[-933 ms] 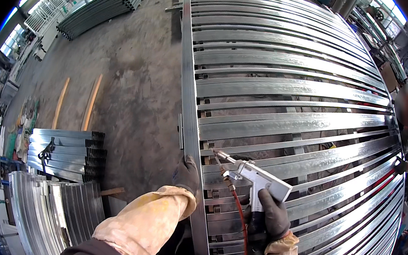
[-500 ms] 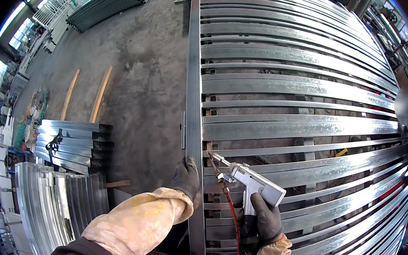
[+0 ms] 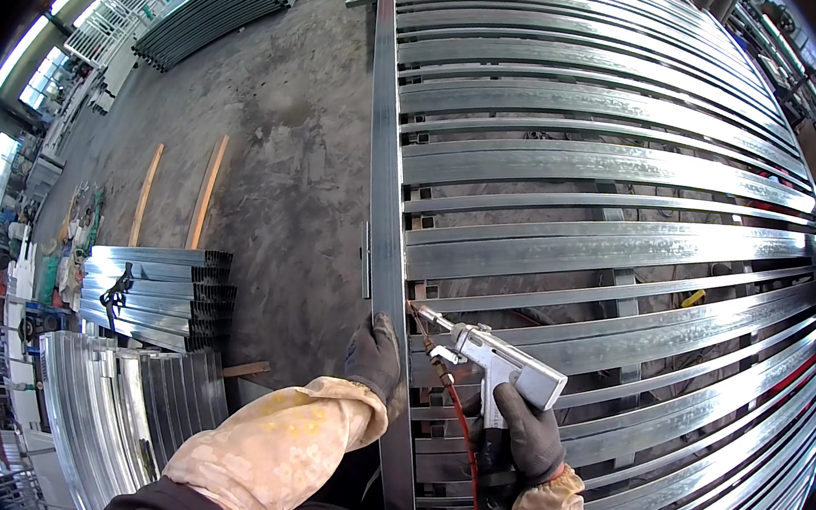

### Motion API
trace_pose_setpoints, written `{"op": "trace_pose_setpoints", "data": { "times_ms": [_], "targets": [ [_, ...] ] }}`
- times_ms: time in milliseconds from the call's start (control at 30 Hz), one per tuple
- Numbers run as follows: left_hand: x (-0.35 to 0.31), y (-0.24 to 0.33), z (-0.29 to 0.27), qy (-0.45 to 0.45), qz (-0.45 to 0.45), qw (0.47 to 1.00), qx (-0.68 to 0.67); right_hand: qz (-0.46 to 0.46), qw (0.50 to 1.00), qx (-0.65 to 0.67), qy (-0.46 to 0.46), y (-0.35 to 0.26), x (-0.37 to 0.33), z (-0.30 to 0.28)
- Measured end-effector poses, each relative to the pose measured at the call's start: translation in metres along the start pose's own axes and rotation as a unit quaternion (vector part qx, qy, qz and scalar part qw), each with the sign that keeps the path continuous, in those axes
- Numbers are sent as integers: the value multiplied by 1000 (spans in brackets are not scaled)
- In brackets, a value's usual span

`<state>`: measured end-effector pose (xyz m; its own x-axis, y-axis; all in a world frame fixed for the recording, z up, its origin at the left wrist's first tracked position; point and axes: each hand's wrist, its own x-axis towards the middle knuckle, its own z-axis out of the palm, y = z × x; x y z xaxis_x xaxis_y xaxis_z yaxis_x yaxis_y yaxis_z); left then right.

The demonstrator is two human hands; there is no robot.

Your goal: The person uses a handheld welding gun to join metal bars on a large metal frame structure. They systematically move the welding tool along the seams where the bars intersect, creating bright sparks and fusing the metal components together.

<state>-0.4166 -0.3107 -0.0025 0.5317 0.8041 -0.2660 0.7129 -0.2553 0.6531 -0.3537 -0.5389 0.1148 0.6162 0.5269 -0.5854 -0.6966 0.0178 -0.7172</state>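
A dark-gloved right hand (image 3: 530, 435) grips a silver, pistol-shaped metal gun (image 3: 521, 367) by its handle (image 3: 493, 398), nozzle (image 3: 435, 319) near a slatted grey steel frame's (image 3: 389, 172) left edge. The gun looks rigid, fairly heavy, best held by that handle. The dark-gloved left hand (image 3: 374, 360) touches that edge, its grip unclear.

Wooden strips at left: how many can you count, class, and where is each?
3: one long strip, another long strip to its right, both beyond the strapped tube stack; a short strip at its lower right. More may be hidden beneath.
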Motion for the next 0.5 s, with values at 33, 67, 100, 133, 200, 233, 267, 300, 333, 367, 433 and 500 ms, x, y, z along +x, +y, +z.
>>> {"op": "trace_pose_setpoints", "data": {
  "times_ms": [33, 67, 100, 133, 200, 233, 267, 300, 333, 367, 433, 500],
  "targets": [
    [0, 0, 0, 1, 0, 1000, -8, -2, 1000, -3, -3, -1, 0, 0],
    [-1, 2, -1, 1, 0, 1000, -16, -1, 1000, -9, -2, -1, 0, 0],
    [-2, 3, -1, 1, 0, 1000, -24, -1, 1000, -14, -1, -1, 0, 0],
    [-2, 3, 0, -4, -3, 1000, -19, 0, 1000, -19, 0, -2, 0, -1],
    [-1, 3, -1, -12, -8, 1000, -8, 0, 1000, -22, -4, 0, 1, -2],
    [-1, 4, -2, -10, -5, 1000, -6, 0, 1000, -24, -6, 1, 1, -3],
    [-1, 5, -2, -8, -3, 1000, -5, 4, 1000, -17, -6, 1, 1, -2],
    [-1, 5, -2, -7, -1, 1000, -3, 8, 1000, -11, -6, 2, 1, -2],
    [-1, 4, -1, -8, -2, 1000, -5, 12, 1000, -4, -5, 2, 0, -2],
    [-1, 4, -2, -8, -2, 1000, -7, 5, 1000, -6, -5, 4, 1, -2],
    [-1, 4, -2, -11, -6, 1000, -9, -9, 1000, -10, -4, 8, 3, -3],
    [-3, 11, -6, -19, -13, 1000, -6, 0, 1000, -3, -1, 5, 2, -1]
  ]
}}
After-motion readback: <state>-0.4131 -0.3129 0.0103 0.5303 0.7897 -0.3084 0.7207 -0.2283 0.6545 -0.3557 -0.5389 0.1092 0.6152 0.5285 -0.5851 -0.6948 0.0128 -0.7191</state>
